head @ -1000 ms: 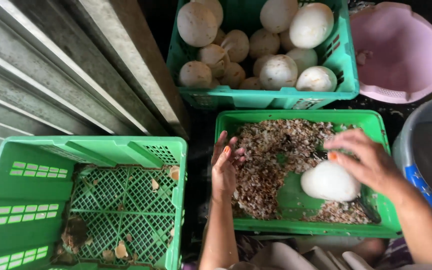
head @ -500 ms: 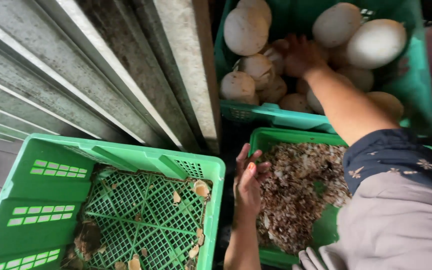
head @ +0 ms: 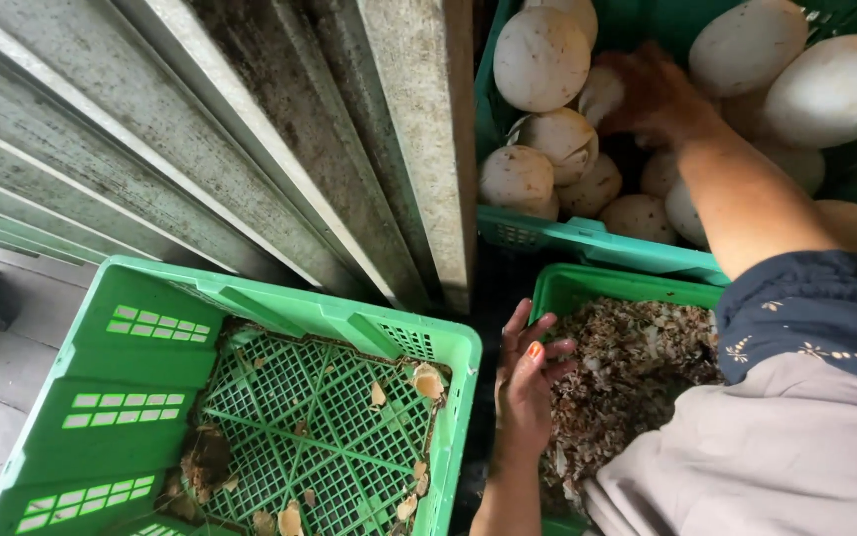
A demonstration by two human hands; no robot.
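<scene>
Green plastic crates fill the head view. We reach our right hand [head: 655, 94] into the far crate [head: 587, 236], among pale round mushrooms [head: 541, 58]; the fingers curl over a small one between the big caps, though we cannot tell whether they grip it or only touch it. Our left hand [head: 526, 385] rests in the near crate [head: 572, 285] on its left side, fingers spread wide and holding nothing, lying on a heap of brown and white trimmings [head: 637, 372]. Our sleeve, dark blue over grey, covers the right part of that crate. To the left stands a third, lighter green crate [head: 150, 337], its lattice floor bearing only a few scraps and some dirt. Behind it a grey corrugated wall [head: 250, 149] runs up to the far crate.
</scene>
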